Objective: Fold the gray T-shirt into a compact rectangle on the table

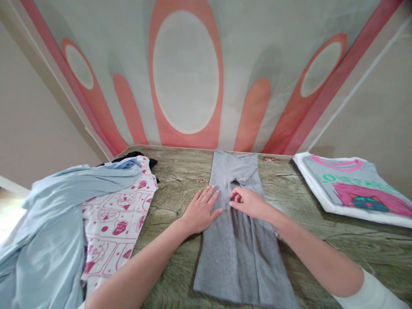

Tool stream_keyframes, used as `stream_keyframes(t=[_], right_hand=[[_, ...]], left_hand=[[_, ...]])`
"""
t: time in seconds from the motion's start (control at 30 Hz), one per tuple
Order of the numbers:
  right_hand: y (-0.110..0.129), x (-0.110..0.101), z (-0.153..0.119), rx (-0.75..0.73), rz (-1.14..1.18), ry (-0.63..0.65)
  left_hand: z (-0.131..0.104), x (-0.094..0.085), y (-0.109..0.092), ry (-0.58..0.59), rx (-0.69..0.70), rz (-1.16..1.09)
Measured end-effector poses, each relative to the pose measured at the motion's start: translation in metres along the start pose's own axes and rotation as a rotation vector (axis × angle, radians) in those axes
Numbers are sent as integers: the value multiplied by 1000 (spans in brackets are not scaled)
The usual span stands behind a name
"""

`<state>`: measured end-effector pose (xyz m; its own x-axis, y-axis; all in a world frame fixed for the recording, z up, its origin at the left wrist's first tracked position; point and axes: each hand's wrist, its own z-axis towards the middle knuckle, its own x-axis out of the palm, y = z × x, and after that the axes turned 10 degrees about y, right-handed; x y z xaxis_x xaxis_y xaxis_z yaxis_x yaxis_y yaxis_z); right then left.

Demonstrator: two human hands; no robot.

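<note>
Gray pants (219, 257) are lying lengthwise on the counter (174, 268), straight ahead of the person and between both forearms, probably so that either hand can reach the cloth without stretching. The left hand (201, 210) is resting palm down on the left edge of the pants; its grip is spread wide and holding nothing, and the flat palm seems to be steadying the fabric. The right hand (246, 201) is curling over the middle, just below a small gap in the cloth (wood is showing darkly through it). Its grip is nearly drawn together, thumb close to bent fingers; I cannot tell whether it is pinching any fabric. On the left, a blue garment (58, 240) is draping loosely over a printed garment (120, 216), with black cloth (133, 155) peeking out behind; presumably they are lying aside to keep out of the arms' way. On the right, a cat-print shirt (354, 189) is lying flat on white cloth (331, 208), well apart, likely to stay smooth.
</note>
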<state>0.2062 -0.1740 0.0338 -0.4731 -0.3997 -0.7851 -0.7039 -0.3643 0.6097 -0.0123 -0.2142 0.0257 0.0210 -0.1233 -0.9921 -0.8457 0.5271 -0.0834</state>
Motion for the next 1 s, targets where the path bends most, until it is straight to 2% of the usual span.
stream_keyframes(t=[0.07, 0.13, 0.23, 0.4, 0.53, 0.83, 1.0], right_hand=[[-11, -13, 4, 11, 3, -52], [-26, -27, 13, 26, -46, -175], [-50, -38, 32, 90, -210, -310], [-76, -23, 57, 302, -376, -200], [-82, -17, 64, 320, -410, -177], [-95, -34, 99, 369, -394, -223], [-93, -39, 97, 309, -369, -385]], left_hand=[[-1, -5, 1, 41, 1, -9], [4, -11, 2, 68, 8, -15], [27, -16, 4, 52, 19, -15], [84, -8, 7, -36, -15, -33], [112, 4, 15, -60, -21, -43], [156, 1, 43, -11, -67, -51], [155, 0, 46, -18, -64, -50]])
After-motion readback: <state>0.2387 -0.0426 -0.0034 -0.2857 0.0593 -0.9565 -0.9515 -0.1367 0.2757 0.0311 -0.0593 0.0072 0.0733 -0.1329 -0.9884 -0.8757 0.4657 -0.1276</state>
